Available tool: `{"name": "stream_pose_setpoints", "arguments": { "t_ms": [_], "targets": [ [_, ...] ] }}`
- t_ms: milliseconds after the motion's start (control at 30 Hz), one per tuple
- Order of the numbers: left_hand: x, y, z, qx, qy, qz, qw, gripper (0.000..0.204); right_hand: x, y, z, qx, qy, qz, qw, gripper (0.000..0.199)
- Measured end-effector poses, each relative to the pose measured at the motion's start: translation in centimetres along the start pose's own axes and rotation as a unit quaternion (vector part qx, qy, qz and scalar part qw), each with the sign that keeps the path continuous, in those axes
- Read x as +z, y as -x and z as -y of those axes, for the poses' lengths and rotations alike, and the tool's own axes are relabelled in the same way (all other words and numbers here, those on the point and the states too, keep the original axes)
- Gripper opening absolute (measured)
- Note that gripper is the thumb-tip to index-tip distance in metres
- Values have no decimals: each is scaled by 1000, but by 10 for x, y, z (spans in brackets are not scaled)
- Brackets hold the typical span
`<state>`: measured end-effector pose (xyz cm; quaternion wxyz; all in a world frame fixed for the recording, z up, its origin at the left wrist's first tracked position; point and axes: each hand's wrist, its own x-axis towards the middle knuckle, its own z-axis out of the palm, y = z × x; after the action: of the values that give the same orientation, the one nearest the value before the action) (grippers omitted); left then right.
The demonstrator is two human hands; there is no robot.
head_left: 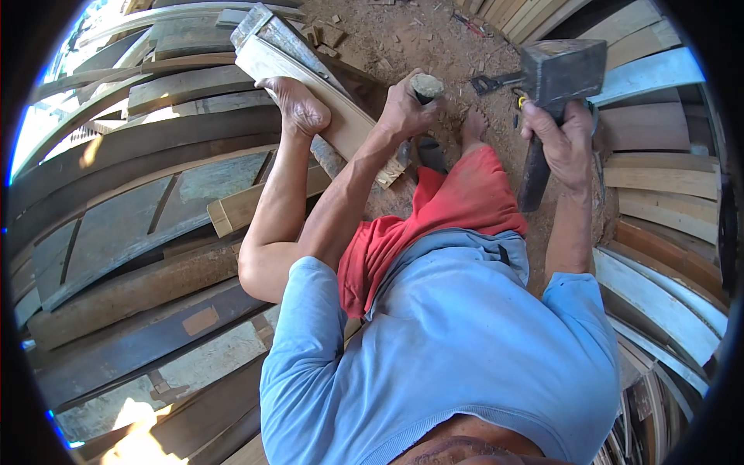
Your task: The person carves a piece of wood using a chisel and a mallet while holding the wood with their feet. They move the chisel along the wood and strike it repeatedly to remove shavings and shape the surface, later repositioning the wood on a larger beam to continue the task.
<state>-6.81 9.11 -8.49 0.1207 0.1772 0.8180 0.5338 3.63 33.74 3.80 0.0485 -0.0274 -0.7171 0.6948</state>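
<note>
My left hand [404, 112] is closed around the thick round handle of a chisel [427, 84], its worn, flattened butt facing up. The chisel's blade is hidden below the hand. Beside that hand a pale wooden board [347, 128] lies at a slant, with my bare left foot [301, 105] resting on it. Out to the right, my right hand [564, 143] grips a mallet. The dark, blocky mallet head [564, 74] is raised above the ground, apart from the chisel, and the mallet's handle [535, 177] points down past my fingers.
Stacked planks [217, 186] fill the left side, and more boards [659, 178] line the right. On the dirt floor [372, 39], strewn with wood chips, lie a dark-handled tool [496, 82] and a small red-handled tool [469, 25].
</note>
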Motion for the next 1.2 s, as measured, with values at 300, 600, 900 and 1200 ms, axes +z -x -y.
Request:
{"name": "stream_pose_setpoints", "arguments": {
  "t_ms": [300, 600, 900, 1200],
  "targets": [
    [16, -21, 1, -24, 5, 61, 998, 21, -30, -19, -17, -52, -29, -128, 990, 17],
    [28, -21, 6, 67, -38, 75, 994, 30, 23, -39, -100, -32, 456, 65, 887, 29],
    [24, -22, 21, -6, -52, 107, 993, 29, 1, -60, -95, 89, 239, -56, 965, 21],
    [12, -13, 13, -64, -18, 68, 995, 23, 11, -44, -120, 39, 173, -11, 984, 23]
  ]
}}
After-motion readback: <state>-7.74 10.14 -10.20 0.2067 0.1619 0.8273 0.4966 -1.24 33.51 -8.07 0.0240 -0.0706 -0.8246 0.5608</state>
